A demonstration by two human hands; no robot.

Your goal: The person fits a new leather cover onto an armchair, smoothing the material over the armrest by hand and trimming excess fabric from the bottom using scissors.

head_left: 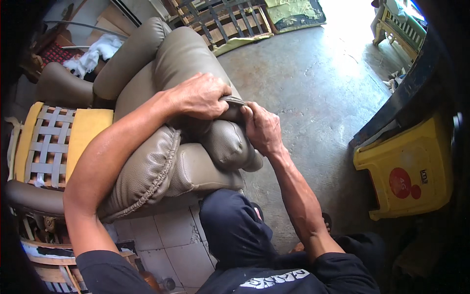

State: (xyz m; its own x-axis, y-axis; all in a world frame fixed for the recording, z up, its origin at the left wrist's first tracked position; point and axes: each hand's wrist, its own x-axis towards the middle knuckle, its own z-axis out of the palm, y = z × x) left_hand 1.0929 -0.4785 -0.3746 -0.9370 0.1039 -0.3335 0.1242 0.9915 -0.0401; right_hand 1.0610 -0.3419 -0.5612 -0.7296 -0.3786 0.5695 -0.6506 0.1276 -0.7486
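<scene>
A grey-brown sofa (142,93) with leather-like upholstery lies in front of me, padded and creased. My left hand (203,95) is closed on a folded edge of the upholstery cover (233,100) near the sofa's right end. At the other end of that short fold, my right hand (263,128) pinches the same cover between thumb and fingers. The strip between my hands looks taut. Below them sits a rounded, padded arm end (227,144). Closer to me, a gathered, stitched seam (164,181) runs along a puckered panel. What lies under my left palm is hidden.
Left stands a frame with woven grey webbing (49,142) and yellow foam (90,132). White stuffing (98,55) lies behind the sofa. Another strapped frame (225,24) is at the back. A yellow plastic stool (406,171) stands right, a wooden bench (401,32) far right.
</scene>
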